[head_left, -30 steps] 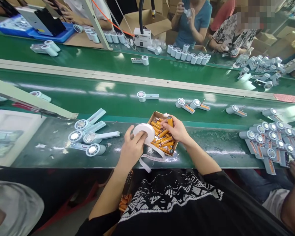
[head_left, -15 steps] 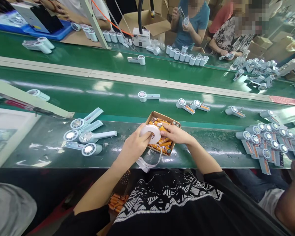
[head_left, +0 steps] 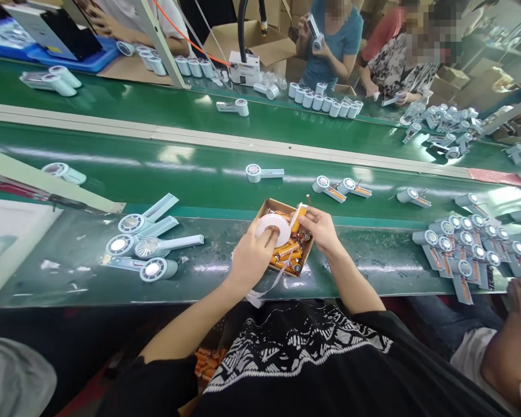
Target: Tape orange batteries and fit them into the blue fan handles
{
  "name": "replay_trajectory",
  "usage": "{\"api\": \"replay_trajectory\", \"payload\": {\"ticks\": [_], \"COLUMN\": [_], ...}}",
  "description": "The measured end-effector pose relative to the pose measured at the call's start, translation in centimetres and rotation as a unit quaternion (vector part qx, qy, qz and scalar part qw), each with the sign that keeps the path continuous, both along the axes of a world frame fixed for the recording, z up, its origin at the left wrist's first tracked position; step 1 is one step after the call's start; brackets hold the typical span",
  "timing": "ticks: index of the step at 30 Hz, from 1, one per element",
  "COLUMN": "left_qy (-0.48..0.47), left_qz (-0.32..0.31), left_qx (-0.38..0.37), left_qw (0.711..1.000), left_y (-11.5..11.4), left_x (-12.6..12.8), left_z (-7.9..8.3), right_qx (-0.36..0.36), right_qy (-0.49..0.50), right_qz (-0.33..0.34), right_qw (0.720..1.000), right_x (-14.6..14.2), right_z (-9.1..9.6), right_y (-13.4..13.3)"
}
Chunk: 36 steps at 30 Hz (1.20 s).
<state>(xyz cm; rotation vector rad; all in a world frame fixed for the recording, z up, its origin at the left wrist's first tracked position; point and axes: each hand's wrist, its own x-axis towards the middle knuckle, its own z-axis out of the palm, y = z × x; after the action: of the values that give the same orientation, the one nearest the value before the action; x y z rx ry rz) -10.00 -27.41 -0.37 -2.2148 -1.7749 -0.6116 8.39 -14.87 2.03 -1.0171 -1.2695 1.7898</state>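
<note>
Head view: your left hand [head_left: 249,258] is closed around a white roll of tape [head_left: 274,221], with fingers pushed into its centre hole. Your right hand [head_left: 323,230] pinches an orange cell [head_left: 302,211] between thumb and fingers, just to the right of that roll. Along the cell's side, nearest your left hand, runs a white strip [head_left: 296,215]; you cannot tell from here whether it is stuck down or only touching.

Directly under both your hands sits an open cardboard box [head_left: 268,204], holding more orange cells [head_left: 286,251] in a loose jumble. A slack length of tape [head_left: 278,279] trails below your left hand toward the near edge of the bench [head_left: 215,243].

Well to the left of your left hand lies a group of pale fan bodies [head_left: 156,246]. Beyond your hands, a single fan body [head_left: 254,173] rests on the green belt [head_left: 191,179]. Well to the right of your right hand, a pile of fan bodies [head_left: 463,238] covers part of the bench.
</note>
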Motion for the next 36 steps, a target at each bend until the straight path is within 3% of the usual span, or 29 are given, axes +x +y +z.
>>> {"api": "replay_trajectory", "payload": {"ticks": [4,7,10,12,13,15,18,20,21,24,27,32,36], "left_qy": [-0.083,-0.128,-0.134,-0.13,-0.131,-0.145,-0.198,-0.223,-0.213,-0.116,-0.057,-0.024,-0.034], "left_qz": [0.034,0.041,-0.057,-0.117,-0.113,-0.07,-0.086,-0.08,-0.045,0.058,0.048,0.016,0.003], "left_qx": [0.009,-0.003,-0.04,-0.074,-0.091,-0.131,-0.202,-0.197,-0.181,-0.176,-0.23,-0.305,-0.344], "left_qw": [0.996,0.991,0.988,0.982,0.981,0.978,0.955,0.951,0.959,0.976,0.97,0.952,0.938], "left_y": [0.5,0.2,-0.6,-0.9,-0.7,0.5,5.0,9.5,12.1,19.5,24.6,27.5,28.5], "left_x": [2.5,4.4,5.5,4.8,3.9,1.2,-3.3,-5.6,-6.5,-7.7,-7.8,-7.5,-7.9], "left_z": [-0.4,-0.3,-0.5,-0.8,-0.9,-1.1,-1.0,-1.0,-1.0,-1.4,-2.2,-4.2,-4.7], "right_qx": [-0.019,-0.001,0.04,0.097,0.121,0.151,0.131,0.09,0.07,0.021,-0.001,0.016,0.077], "right_qy": [0.112,0.13,0.146,0.177,0.184,0.178,0.15,0.141,0.141,0.154,0.158,0.125,0.076], "right_qz": [-0.179,-0.216,-0.257,-0.328,-0.352,-0.337,-0.264,-0.237,-0.235,-0.246,-0.243,-0.225,-0.166], "right_qw": [0.977,0.968,0.954,0.923,0.91,0.912,0.944,0.957,0.959,0.957,0.957,0.966,0.98], "right_x": [-2.2,-2.9,-0.8,1.7,3.1,5.3,6.3,5.8,5.4,4.4,4.6,6.0,4.7], "right_z": [-1.6,-2.2,-0.8,0.9,1.7,2.8,2.2,0.7,-0.1,-2.0,-2.5,-2.0,-1.8], "right_y": [-2.8,-3.4,0.7,4.8,6.5,8.3,6.8,4.5,3.5,2.0,2.2,3.5,6.7]}}
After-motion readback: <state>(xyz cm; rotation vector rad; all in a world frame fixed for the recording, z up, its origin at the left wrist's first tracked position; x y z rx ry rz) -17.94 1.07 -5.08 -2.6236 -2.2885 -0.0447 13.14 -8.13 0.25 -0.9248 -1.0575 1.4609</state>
